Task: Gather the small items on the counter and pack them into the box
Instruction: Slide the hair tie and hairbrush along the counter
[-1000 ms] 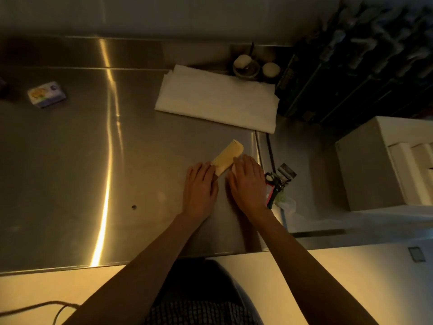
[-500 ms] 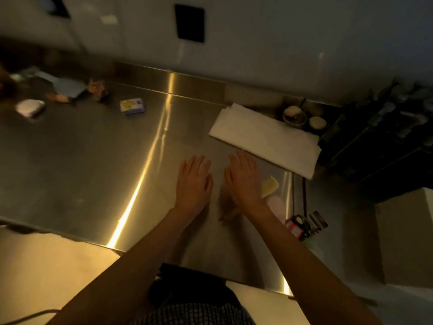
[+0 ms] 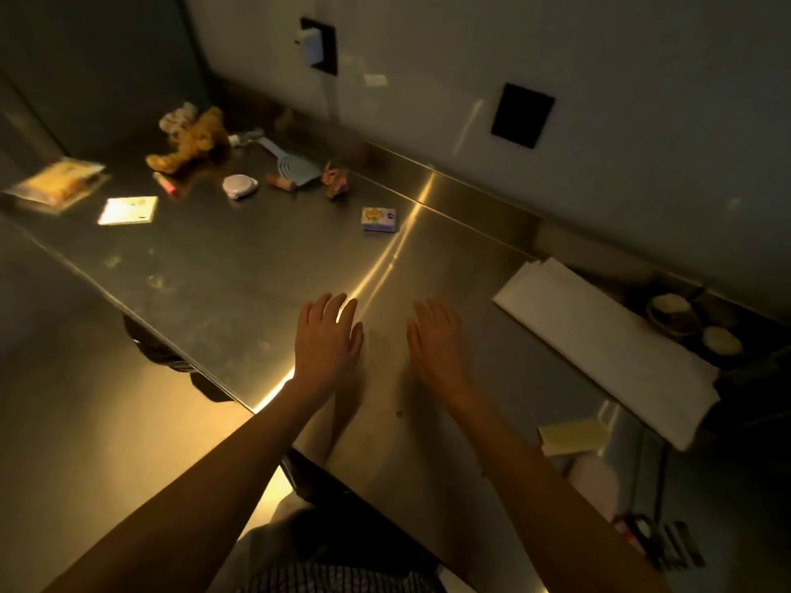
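Note:
My left hand and my right hand hover flat over the steel counter, fingers straight, holding nothing. Small items lie at the far left: a plush toy, a blue slotted spatula, a round white case, a pink stick, a cork-like piece, a crumpled wrapper, a small printed box, a pale card and a yellow packet. A yellow comb lies by my right forearm. The packing box is out of view.
A folded white cloth lies at the right, with small bowls behind it. A pink round object and dark clips sit at the counter's right end. The counter's front edge runs diagonally on the left.
The view has swung left, bringing the far-left items into sight. Both hands left the yellow comb and moved left over the bare counter; the white box at right is gone from view.

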Motion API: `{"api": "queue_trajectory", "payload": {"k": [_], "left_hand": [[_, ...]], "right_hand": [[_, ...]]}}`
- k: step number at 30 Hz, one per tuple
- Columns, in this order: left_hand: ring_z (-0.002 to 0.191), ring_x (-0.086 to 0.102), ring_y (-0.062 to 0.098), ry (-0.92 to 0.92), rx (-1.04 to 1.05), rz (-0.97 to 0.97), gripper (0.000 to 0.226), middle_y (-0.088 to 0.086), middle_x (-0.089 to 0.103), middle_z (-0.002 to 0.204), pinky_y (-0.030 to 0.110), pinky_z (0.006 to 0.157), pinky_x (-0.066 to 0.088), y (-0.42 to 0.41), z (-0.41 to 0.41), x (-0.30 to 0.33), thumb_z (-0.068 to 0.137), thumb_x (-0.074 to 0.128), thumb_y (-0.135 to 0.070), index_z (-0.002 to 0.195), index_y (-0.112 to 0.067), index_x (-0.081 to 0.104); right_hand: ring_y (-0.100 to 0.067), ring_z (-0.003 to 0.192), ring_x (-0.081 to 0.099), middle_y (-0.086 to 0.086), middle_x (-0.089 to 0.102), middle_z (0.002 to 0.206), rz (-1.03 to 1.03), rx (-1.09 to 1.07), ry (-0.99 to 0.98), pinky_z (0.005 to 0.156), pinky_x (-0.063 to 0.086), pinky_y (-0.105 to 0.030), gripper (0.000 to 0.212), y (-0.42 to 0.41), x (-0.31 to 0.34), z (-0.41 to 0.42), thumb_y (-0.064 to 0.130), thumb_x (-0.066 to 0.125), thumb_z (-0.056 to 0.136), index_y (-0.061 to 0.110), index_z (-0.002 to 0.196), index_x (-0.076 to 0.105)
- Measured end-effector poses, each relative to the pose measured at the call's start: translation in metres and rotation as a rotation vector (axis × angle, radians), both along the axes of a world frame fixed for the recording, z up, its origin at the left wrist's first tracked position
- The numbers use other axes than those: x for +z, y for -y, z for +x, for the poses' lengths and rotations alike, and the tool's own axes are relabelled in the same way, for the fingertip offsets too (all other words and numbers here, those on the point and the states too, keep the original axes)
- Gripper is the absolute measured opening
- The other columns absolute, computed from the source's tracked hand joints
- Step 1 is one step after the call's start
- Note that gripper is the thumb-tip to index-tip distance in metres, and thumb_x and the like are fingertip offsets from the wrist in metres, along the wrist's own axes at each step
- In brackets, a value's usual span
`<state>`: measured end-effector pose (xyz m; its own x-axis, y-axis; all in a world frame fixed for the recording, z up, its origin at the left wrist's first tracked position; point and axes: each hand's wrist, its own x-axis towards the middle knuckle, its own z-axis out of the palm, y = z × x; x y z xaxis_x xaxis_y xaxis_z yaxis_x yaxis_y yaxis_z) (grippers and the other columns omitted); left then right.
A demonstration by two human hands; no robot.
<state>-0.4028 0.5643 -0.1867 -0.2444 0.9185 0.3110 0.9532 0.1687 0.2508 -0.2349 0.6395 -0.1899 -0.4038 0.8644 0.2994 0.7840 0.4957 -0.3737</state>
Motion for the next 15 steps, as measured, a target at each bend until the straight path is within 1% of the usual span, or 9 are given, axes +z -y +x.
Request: {"api": "queue_trajectory", "payload": {"k": [3,5,7,9,11,13,15], "left_hand": [[0.119,0.05,0.034,-0.02,0.009,-0.015,0.043,0.013,0.059,0.126,0.048,0.1,0.038,-0.01,-0.02,-0.008,0.093,0.039,-0.034,0.123,-0.009,0.06],[0.121,0.049,0.032,-0.025,0.011,-0.035,0.042,0.011,0.058,0.127,0.047,0.102,0.036,-0.023,-0.037,-0.012,0.093,0.041,-0.034,0.124,-0.011,0.059],[0.122,0.049,0.032,-0.008,0.001,-0.049,0.043,0.011,0.058,0.128,0.048,0.103,0.036,-0.04,-0.055,-0.013,0.094,0.039,-0.035,0.123,-0.011,0.059],[0.121,0.049,0.033,0.015,-0.025,-0.049,0.044,0.012,0.058,0.127,0.049,0.103,0.036,-0.06,-0.075,-0.01,0.094,0.037,-0.036,0.122,-0.011,0.059],[0.122,0.049,0.033,0.028,-0.058,-0.03,0.041,0.013,0.058,0.127,0.049,0.104,0.036,-0.083,-0.096,-0.006,0.095,0.04,-0.035,0.123,-0.011,0.059],[0.123,0.049,0.032,0.033,-0.093,-0.019,0.04,0.012,0.058,0.128,0.049,0.104,0.035,-0.109,-0.118,-0.002,0.095,0.042,-0.035,0.124,-0.012,0.058],[0.123,0.049,0.032,0.028,-0.125,-0.021,0.041,0.012,0.058,0.128,0.048,0.104,0.035,-0.136,-0.14,0.001,0.096,0.041,-0.036,0.124,-0.012,0.059]], "right_hand": [[-0.034,0.107,0.059,-0.017,0.064,0.113,0.04,0.024,0.037,0.093,0.047,-0.045,0.042,-0.003,-0.002,-0.024,0.03,0.038,0.091,0.005,0.113,0.064],[-0.033,0.108,0.059,-0.016,0.065,0.114,0.044,0.02,0.085,0.093,0.047,-0.044,0.044,-0.011,-0.004,-0.04,0.032,0.036,0.091,0.006,0.114,0.064],[-0.033,0.109,0.059,-0.017,0.064,0.115,0.019,0.01,0.116,0.093,0.046,-0.045,0.048,-0.022,-0.003,-0.059,0.034,0.033,0.091,0.006,0.115,0.064],[-0.033,0.11,0.058,-0.017,0.064,0.115,0.01,-0.005,0.118,0.093,0.046,-0.045,0.048,-0.038,-0.001,-0.079,0.035,0.032,0.092,0.006,0.115,0.063],[-0.033,0.111,0.058,-0.017,0.064,0.116,0.023,-0.01,0.136,0.094,0.045,-0.044,0.049,-0.057,0.002,-0.1,0.035,0.031,0.093,0.007,0.116,0.063],[-0.031,0.115,0.055,-0.016,0.062,0.12,0.004,-0.008,0.178,0.096,0.043,-0.043,0.053,-0.079,0.008,-0.124,0.038,0.026,0.094,0.008,0.12,0.061],[-0.03,0.113,0.057,-0.016,0.062,0.119,0.016,-0.021,0.203,0.094,0.044,-0.042,0.052,-0.101,0.012,-0.147,0.037,0.026,0.094,0.008,0.121,0.061]]}}
